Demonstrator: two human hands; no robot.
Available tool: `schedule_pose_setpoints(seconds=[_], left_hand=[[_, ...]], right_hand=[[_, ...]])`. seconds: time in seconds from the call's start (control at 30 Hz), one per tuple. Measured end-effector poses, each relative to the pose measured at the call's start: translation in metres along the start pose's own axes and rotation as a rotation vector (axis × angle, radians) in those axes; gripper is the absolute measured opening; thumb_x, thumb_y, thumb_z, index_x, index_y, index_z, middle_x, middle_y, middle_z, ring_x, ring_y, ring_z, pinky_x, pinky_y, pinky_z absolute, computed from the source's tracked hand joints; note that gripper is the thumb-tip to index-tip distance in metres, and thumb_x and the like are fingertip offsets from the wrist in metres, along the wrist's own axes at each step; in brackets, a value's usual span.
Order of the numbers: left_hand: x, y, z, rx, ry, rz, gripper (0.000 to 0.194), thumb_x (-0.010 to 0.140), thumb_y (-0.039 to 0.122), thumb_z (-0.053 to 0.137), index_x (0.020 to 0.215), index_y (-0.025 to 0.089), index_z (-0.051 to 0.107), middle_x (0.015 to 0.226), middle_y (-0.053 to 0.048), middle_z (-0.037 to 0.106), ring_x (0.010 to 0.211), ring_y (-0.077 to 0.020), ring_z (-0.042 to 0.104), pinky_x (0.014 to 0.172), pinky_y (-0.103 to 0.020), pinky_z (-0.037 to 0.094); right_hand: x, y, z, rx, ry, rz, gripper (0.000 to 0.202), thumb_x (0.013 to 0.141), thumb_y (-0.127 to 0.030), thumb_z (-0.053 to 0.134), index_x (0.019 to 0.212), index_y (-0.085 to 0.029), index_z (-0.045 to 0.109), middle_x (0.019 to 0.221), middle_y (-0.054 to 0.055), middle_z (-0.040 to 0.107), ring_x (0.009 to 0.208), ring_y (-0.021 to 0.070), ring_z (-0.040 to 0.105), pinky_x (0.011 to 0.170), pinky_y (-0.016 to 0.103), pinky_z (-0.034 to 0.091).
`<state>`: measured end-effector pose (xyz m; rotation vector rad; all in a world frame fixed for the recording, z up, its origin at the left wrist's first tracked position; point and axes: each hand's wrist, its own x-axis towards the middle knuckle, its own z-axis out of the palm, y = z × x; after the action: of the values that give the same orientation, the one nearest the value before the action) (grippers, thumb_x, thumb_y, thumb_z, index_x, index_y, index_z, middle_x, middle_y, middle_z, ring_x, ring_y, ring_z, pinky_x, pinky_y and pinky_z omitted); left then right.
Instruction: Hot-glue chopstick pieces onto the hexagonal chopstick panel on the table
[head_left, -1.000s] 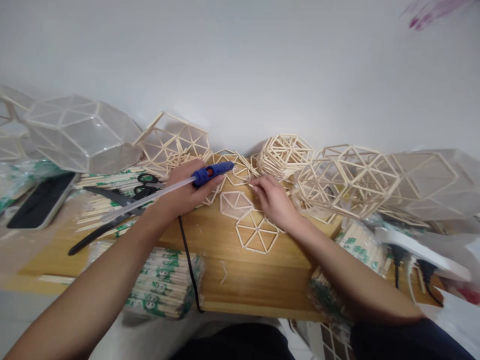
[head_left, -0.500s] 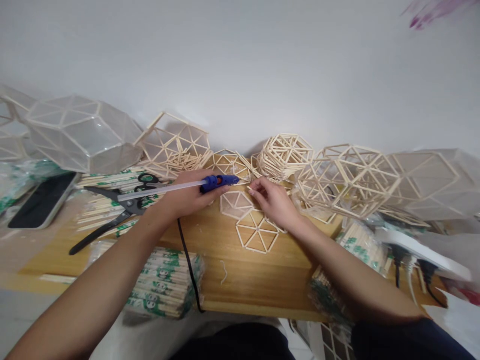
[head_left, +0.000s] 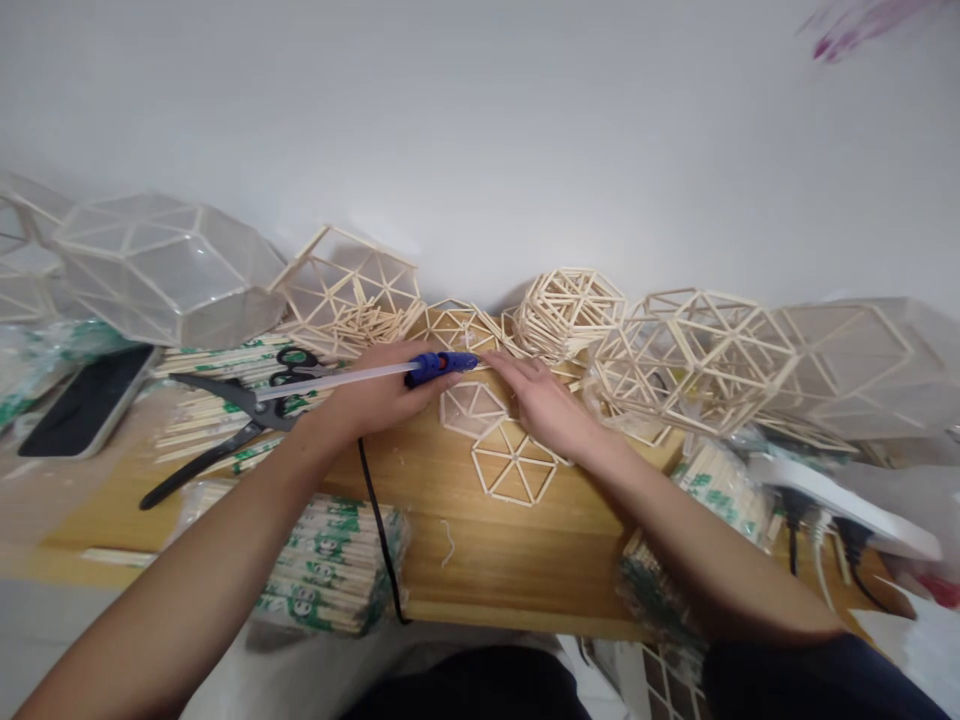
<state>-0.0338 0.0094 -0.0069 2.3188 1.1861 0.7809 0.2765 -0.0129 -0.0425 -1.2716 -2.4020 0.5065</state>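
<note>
My left hand (head_left: 379, 392) is closed around a blue hot glue gun (head_left: 439, 367), with a long clear glue stick (head_left: 337, 379) jutting out of its back toward the left. The gun's nozzle points right, close to the fingertips of my right hand (head_left: 551, 405). Those fingers are stretched out and lie low over the wooden sticks behind the gun; what is under them is hidden. Just in front lie a hexagonal stick frame (head_left: 515, 462) with spokes and a second hexagon (head_left: 472, 408) with a whitish film.
Stick frames (head_left: 697, 350) and a film-covered polyhedron (head_left: 161, 265) line the wall. Left are black pruners (head_left: 251, 415), small scissors (head_left: 291, 365), a phone (head_left: 86, 400) and packed chopsticks (head_left: 326, 570). A power strip (head_left: 847, 505) sits right; a black cord (head_left: 381, 530) crosses the table.
My right hand has gone from a pinch to stretched fingers and shifted slightly, its fingertips now nearer the nozzle. My left hand with the glue gun has barely moved.
</note>
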Motion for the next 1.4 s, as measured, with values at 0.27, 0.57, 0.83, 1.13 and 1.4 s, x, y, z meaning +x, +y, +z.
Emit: schedule_pose_setpoints(seconds=[0.27, 0.57, 0.83, 1.13, 1.4], left_hand=[[0.0, 0.0006, -0.0001, 0.001, 0.01, -0.004, 0.035, 0.11, 0.063, 0.081, 0.11, 0.029, 0.091, 0.087, -0.003, 0.083, 0.084, -0.025, 0.079, 0.078, -0.035, 0.057], [0.0002, 0.0002, -0.0007, -0.008, 0.002, 0.009, 0.033, 0.111, 0.06, 0.08, 0.119, 0.03, 0.092, 0.091, -0.004, 0.087, 0.085, -0.0253, 0.08, 0.081, -0.036, 0.061], [0.0004, -0.0003, -0.0005, -0.02, 0.001, 0.014, 0.035, 0.112, 0.062, 0.078, 0.115, 0.03, 0.091, 0.091, -0.005, 0.087, 0.084, -0.0253, 0.08, 0.079, -0.036, 0.059], [-0.0003, 0.0003, -0.0012, -0.008, 0.005, 0.006, 0.034, 0.11, 0.06, 0.082, 0.112, 0.028, 0.091, 0.087, -0.004, 0.085, 0.081, -0.0241, 0.079, 0.077, -0.034, 0.057], [-0.0004, -0.001, -0.0011, -0.016, 0.002, 0.001, 0.031, 0.11, 0.058, 0.082, 0.112, 0.028, 0.091, 0.084, -0.004, 0.083, 0.081, -0.0241, 0.079, 0.077, -0.035, 0.057]], right_hand=[[0.0021, 0.002, -0.0025, 0.049, 0.012, 0.002, 0.091, 0.089, 0.013, 0.052, 0.17, -0.024, 0.069, 0.166, 0.017, 0.077, 0.156, 0.032, 0.074, 0.137, 0.059, 0.059], [0.0014, -0.0004, -0.0039, 0.035, -0.043, -0.018, 0.095, 0.093, 0.012, 0.052, 0.178, -0.028, 0.064, 0.183, 0.015, 0.067, 0.166, 0.0325, 0.069, 0.141, 0.062, 0.057], [0.0016, -0.0053, -0.0037, -0.012, -0.061, 0.067, 0.08, 0.097, 0.007, 0.053, 0.169, -0.024, 0.069, 0.154, 0.018, 0.077, 0.138, 0.0336, 0.08, 0.122, 0.053, 0.067], [0.0001, 0.0007, -0.0004, 0.016, 0.054, 0.064, 0.079, 0.094, 0.006, 0.053, 0.165, -0.023, 0.073, 0.162, 0.017, 0.078, 0.141, 0.034, 0.079, 0.122, 0.051, 0.066], [0.0022, -0.0005, -0.0015, 0.025, 0.021, 0.1, 0.054, 0.097, 0.004, 0.056, 0.134, -0.021, 0.086, 0.153, 0.017, 0.083, 0.133, 0.0324, 0.083, 0.12, 0.049, 0.067]])
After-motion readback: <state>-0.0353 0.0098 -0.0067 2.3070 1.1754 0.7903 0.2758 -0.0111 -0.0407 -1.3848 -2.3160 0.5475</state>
